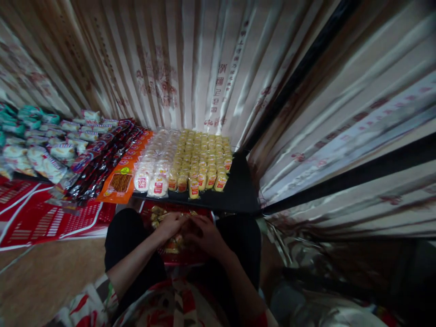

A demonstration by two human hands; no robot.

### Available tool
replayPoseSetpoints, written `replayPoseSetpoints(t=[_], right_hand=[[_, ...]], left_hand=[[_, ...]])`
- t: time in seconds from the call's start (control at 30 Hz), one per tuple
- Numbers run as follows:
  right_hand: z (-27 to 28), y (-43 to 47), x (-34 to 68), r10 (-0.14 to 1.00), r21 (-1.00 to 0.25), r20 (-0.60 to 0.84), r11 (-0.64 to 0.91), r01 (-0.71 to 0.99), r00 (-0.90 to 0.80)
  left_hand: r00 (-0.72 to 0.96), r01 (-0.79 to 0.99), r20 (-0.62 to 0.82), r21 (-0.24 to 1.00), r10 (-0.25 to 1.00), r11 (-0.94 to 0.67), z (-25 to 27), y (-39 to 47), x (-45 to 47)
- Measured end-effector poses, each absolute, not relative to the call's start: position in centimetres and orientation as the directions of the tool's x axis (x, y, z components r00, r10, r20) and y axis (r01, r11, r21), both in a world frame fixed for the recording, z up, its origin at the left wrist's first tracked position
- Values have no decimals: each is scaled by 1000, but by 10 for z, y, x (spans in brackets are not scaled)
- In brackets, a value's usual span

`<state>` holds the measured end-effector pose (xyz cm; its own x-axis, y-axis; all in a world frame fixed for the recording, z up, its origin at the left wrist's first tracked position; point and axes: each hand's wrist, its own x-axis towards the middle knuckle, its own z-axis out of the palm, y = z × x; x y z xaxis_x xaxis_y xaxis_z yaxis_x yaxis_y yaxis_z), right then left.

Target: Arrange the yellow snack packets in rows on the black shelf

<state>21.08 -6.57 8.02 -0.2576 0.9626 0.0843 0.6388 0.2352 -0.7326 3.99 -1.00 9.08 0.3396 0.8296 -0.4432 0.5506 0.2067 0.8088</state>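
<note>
Pleated curtain (156,54) backs the black table (240,186), and gold-wrapped packets (172,246) sit in the red container (180,260) between the knees (124,231), right below both hands, left hand (172,225) looking nearer, its fingers meeting the right hand's (206,234), can't tell either grip.

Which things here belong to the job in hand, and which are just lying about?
Likely the job:
gold-wrapped packets at the left hand and right hand
perhaps yellow packets in rows

Apparently lying about:
white packets
orange packets
teal packets
</note>
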Motion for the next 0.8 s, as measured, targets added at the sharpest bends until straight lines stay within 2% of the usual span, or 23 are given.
replayPoseSetpoints(t=[0.13, 0.33, 0.53, 0.67, 0.8], right_hand=[[85, -68, 228, 969, -710, 144, 243, 661, -202], [96, -65, 255, 967, -654, 232, 234, 720, -103], [90, -62, 279, 927, -633, 373, 216, 743, 48], [92, -60, 292, 884, -691, 415, 154, 706, 214], [94, -50, 306, 850, -822, 272, -39, 567, 452]], left_hand=[[402, 604, -364, 795, 840, 55, 110, -2, 59], [404, 714, -295, 693, 866, -98, 142, 11, 99], [452, 690, -244, 705, 858, -162, 157, 20, 135], [495, 557, -166, 814, 853, -165, 156, 18, 154], [509, 299, -93, 951, 856, -75, 157, 13, 170]])
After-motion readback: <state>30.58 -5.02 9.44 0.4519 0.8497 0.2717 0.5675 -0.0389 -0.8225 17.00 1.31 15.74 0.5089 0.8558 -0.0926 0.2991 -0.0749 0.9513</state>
